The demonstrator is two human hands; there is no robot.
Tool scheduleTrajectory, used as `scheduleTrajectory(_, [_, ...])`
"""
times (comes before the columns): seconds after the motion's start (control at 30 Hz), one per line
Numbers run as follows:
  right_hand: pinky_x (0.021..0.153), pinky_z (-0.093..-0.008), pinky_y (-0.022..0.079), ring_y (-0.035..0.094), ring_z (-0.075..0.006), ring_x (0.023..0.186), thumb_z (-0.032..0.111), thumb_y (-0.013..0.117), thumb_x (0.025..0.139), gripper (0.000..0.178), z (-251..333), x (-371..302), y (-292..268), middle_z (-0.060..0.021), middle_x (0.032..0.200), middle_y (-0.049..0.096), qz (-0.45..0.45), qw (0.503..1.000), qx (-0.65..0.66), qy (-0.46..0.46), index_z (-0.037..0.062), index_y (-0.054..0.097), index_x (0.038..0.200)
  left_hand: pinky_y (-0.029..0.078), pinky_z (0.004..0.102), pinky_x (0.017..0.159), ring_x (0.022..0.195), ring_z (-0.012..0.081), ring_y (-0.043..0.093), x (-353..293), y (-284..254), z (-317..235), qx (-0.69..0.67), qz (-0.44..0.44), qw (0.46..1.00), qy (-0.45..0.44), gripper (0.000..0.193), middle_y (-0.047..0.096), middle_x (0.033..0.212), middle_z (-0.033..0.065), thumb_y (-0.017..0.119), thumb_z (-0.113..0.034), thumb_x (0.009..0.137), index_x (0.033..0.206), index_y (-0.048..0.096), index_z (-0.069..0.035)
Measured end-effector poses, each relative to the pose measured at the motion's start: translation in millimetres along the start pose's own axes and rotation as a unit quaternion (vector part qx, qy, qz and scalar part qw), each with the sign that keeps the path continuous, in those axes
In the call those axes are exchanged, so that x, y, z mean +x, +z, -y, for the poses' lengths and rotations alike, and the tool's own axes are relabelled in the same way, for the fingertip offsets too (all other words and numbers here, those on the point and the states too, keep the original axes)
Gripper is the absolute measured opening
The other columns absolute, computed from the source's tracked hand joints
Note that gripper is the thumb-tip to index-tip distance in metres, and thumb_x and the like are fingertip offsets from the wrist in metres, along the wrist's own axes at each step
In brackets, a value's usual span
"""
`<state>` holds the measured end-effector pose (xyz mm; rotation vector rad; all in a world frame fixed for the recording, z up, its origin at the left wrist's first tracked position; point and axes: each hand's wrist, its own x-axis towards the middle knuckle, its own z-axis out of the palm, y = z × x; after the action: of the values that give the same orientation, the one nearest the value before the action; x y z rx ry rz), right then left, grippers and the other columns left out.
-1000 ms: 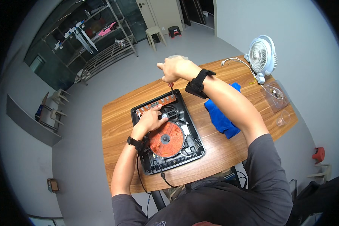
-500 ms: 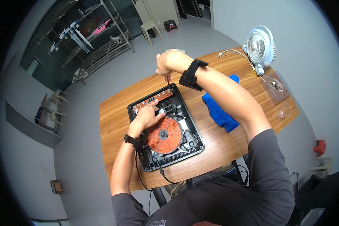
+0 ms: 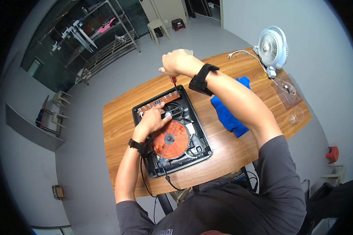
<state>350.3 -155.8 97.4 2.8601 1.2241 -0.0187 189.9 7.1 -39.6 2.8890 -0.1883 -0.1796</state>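
On the wooden table lies an opened induction cooker [image 3: 199,127], its black housing turned at an angle. A round copper coil [image 3: 178,135] sits in its nearer half. An orange control board [image 3: 171,96] runs along its far edge, with a row of buttons and a small display. My right hand [image 3: 177,62] is closed round the red handle of a screwdriver [image 3: 173,79], which points down at the board's right end. My left hand [image 3: 151,120] rests between board and coil, thumb and forefinger spread; the forefinger touches the board, and the other fingers are partly hidden.
To the right lies a blue cloth [image 3: 230,115]. A white fan [image 3: 270,49] stands at the far right, its cable on the table. Near it are a clear bag of small parts [image 3: 288,90] and a clear plastic cup [image 3: 296,114]. A black cord [image 3: 168,180] runs off the near edge.
My right hand has shifted slightly left and turned a little with the screwdriver. The left hand stays in place on the cooker.
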Motion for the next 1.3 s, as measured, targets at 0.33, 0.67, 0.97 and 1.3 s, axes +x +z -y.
scheduleTrajectory(0.33, [0.087, -0.0386, 0.057, 0.075, -0.0271, 0.097, 0.038, 0.060, 0.097, 0.036, 0, 5, 7, -0.0092, 0.098, 0.079, -0.045, 0.999, 0.012, -0.022, 0.0084, 0.080, 0.100, 0.040, 0.0390, 0.117, 0.140, 0.0345, 0.049, -1, 3, 3, -0.002, -0.011, 1.000, 0.004, 0.055, 0.050, 0.152, 0.0224, 0.071, -0.038, 0.092, 0.117, 0.071, 0.010])
scheduleTrajectory(0.67, [0.084, -0.0495, 0.057, 0.071, -0.0368, 0.101, 0.033, 0.066, 0.096, 0.041, -7, 4, 17, -0.0196, 0.100, 0.074, -0.041, 0.993, 0.052, -0.093, 0.0050, 0.058, 0.124, 0.041, 0.0395, 0.116, 0.139, 0.0361, 0.050, -3, 0, 1, -0.020, 0.000, 1.000, -0.016, 0.055, 0.048, 0.154, 0.0223, 0.071, -0.039, 0.092, 0.118, 0.070, 0.010])
scheduleTrajectory(0.97, [0.086, -0.0415, 0.059, 0.075, -0.0314, 0.096, 0.030, 0.066, 0.094, 0.029, 5, 12, 6, -0.0144, 0.098, 0.078, -0.009, 0.998, 0.043, -0.051, 0.0042, 0.076, 0.102, 0.044, 0.0413, 0.114, 0.134, 0.0354, 0.055, -4, 8, 6, -0.008, -0.040, 0.999, 0.008, 0.057, 0.052, 0.151, 0.0212, 0.073, -0.041, 0.090, 0.115, 0.072, 0.010])
scheduleTrajectory(1.3, [0.088, -0.0421, 0.059, 0.075, -0.0332, 0.095, 0.031, 0.065, 0.094, 0.032, -11, 9, 17, -0.0171, 0.094, 0.077, -0.058, 0.996, 0.052, -0.050, 0.0022, 0.079, 0.095, 0.043, 0.0409, 0.115, 0.139, 0.0348, 0.051, -3, 6, 6, -0.001, -0.003, 1.000, -0.009, 0.055, 0.048, 0.155, 0.0200, 0.071, -0.041, 0.091, 0.119, 0.071, 0.007])
